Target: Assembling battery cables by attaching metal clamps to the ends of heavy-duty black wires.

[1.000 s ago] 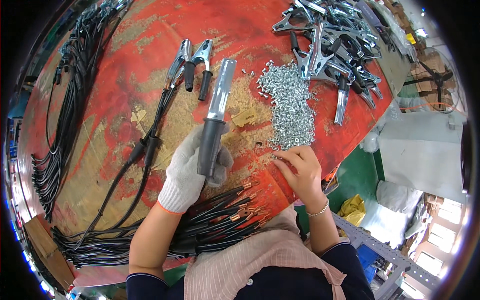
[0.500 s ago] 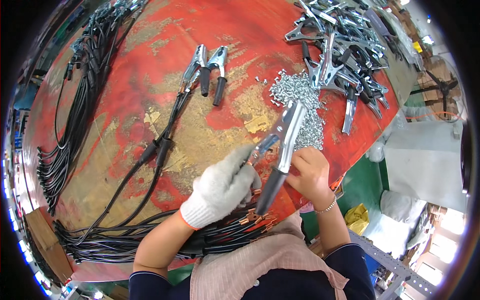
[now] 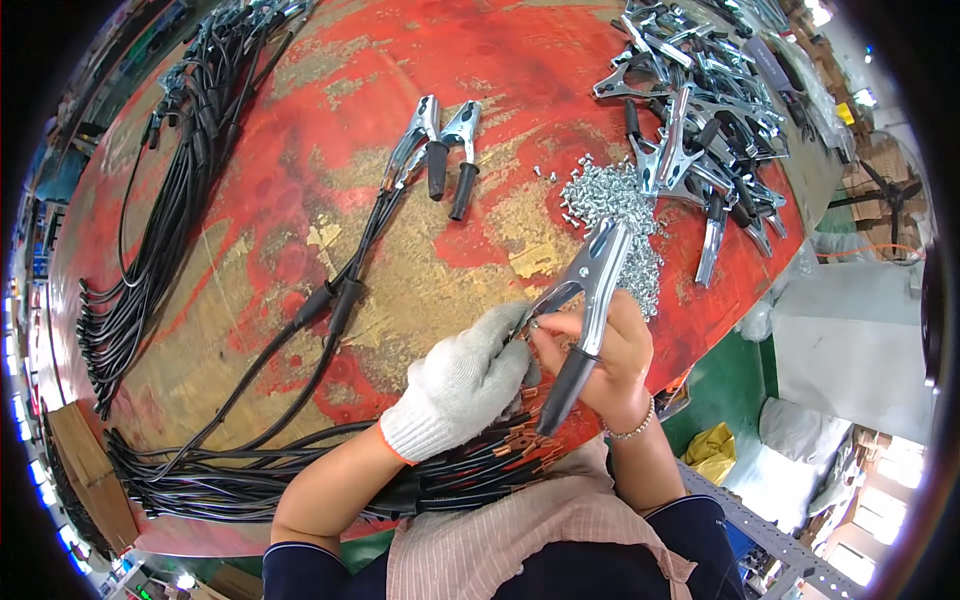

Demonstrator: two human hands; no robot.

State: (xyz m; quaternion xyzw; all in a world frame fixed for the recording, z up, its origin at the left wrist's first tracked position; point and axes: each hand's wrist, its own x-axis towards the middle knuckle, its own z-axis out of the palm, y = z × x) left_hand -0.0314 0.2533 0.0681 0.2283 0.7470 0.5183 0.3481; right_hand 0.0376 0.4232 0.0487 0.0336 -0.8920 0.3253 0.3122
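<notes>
My left hand (image 3: 455,385), in a white knit glove, is closed round one handle of a silver spring clamp (image 3: 603,265). The clamp's jaw end points away from me, over the screws, and its other handle, with a black grip (image 3: 568,390), slants back toward me. My bare right hand (image 3: 615,365) is behind that handle, with thumb and fingertips pinched against the gloved handle; whatever is between them is too small to make out. Just beyond is a pile of small silver screws (image 3: 610,195). Below my left hand lie black cables with bare copper ends (image 3: 520,440).
Two clamps (image 3: 425,125) joined to black cables (image 3: 340,290) lie mid-table. A heap of clamps (image 3: 700,110) fills the far right. Bundled black cables (image 3: 165,235) run along the left of the worn red table (image 3: 420,55). A wooden block (image 3: 90,470) stands at the near left.
My right hand has come from the near edge of the screws leftward to the clamp's handle, fingertips now against it. Everything on the table shifts slightly rightward in view.
</notes>
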